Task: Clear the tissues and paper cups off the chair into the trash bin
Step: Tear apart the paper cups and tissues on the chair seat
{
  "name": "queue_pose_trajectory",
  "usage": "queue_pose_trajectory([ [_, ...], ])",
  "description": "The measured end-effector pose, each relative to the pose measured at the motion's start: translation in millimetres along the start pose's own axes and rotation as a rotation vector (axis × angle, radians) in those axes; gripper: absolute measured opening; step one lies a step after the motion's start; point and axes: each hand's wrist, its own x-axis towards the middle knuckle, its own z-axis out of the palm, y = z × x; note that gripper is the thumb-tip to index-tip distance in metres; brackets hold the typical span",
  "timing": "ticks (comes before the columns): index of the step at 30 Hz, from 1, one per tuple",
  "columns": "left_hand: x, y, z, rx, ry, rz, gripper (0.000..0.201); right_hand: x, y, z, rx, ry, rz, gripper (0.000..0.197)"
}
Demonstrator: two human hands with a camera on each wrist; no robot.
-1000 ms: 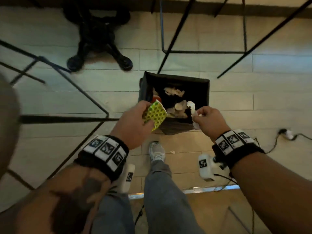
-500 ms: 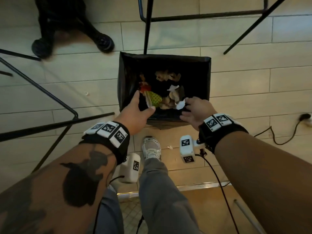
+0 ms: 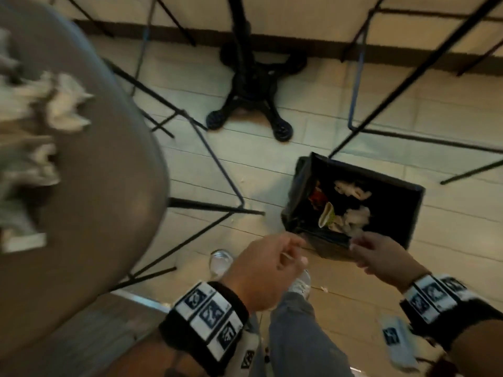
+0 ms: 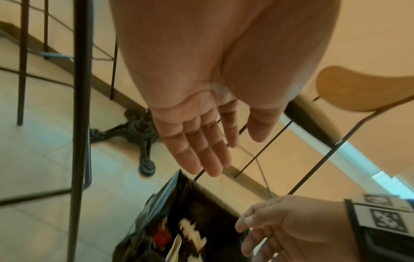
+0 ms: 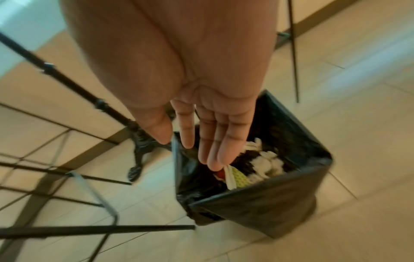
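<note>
The trash bin [image 3: 402, 213], lined with a black bag, stands on the tiled floor at centre right. Inside lie a yellow-green paper cup [image 3: 326, 217], white tissues [image 3: 353, 191] and something red. My left hand [image 3: 283, 257] hovers just short of the bin's near-left corner, fingers straight and empty [image 4: 224, 141]. My right hand [image 3: 364, 248] hangs over the near rim, also flat and empty [image 5: 201, 141], above the cup [image 5: 238, 177]. At far left the round grey chair seat [image 3: 103, 186] carries several blurred white tissues [image 3: 51, 104].
A black cast-iron table base [image 3: 253, 88] stands behind the bin. Thin black metal chair legs [image 3: 217, 164] cross the floor between seat and bin. My shoes [image 3: 220, 262] are below the hands. A wooden chair back [image 4: 358, 92] shows in the left wrist view.
The cup left my left hand and the tissue left my right; both now lie in the bin. Both hands drew back. The view swung left, bringing the chair seat in.
</note>
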Motion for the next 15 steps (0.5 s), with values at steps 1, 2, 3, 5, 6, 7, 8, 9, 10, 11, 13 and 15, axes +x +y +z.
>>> queue_pose_trajectory([
  [1,-17,1,-13,0.000,0.017,0.045,0.029,-12,-21,-5,-0.075,0.012,-0.063,0.012],
  [2,-35,3,-28,-0.010,0.045,0.089,0.029,-24,-43,-9,-0.129,0.035,-0.128,0.009],
  [3,-53,4,-42,-0.025,0.077,0.126,0.028,-38,-66,-13,-0.153,0.058,-0.192,0.008],
  [5,-89,5,-69,-0.079,0.151,0.186,0.026,-68,-116,-19,-0.148,0.090,-0.308,0.011],
  [6,-107,5,-82,-0.112,0.187,0.216,0.024,-85,-141,-21,-0.142,0.105,-0.368,0.013],
  [7,-125,5,-94,-0.146,0.221,0.247,0.022,-102,-167,-22,-0.137,0.121,-0.428,0.015],
  [8,-144,4,-104,-0.171,0.254,0.278,0.020,-120,-192,-21,-0.126,0.132,-0.478,0.016],
  [9,-161,2,-115,-0.178,0.292,0.307,0.019,-138,-217,-18,-0.108,0.138,-0.524,0.018],
  [10,-177,0,-126,-0.172,0.338,0.331,0.018,-153,-240,-15,-0.099,0.144,-0.563,0.020],
  [11,-191,-4,-136,-0.162,0.390,0.345,0.017,-167,-262,-10,-0.107,0.158,-0.602,0.021],
  [13,-215,-14,-157,-0.158,0.515,0.353,0.016,-187,-302,1,-0.133,0.190,-0.681,0.024],
  [15,-232,-27,-177,-0.166,0.647,0.336,0.016,-197,-337,15,-0.157,0.215,-0.745,0.029],
])
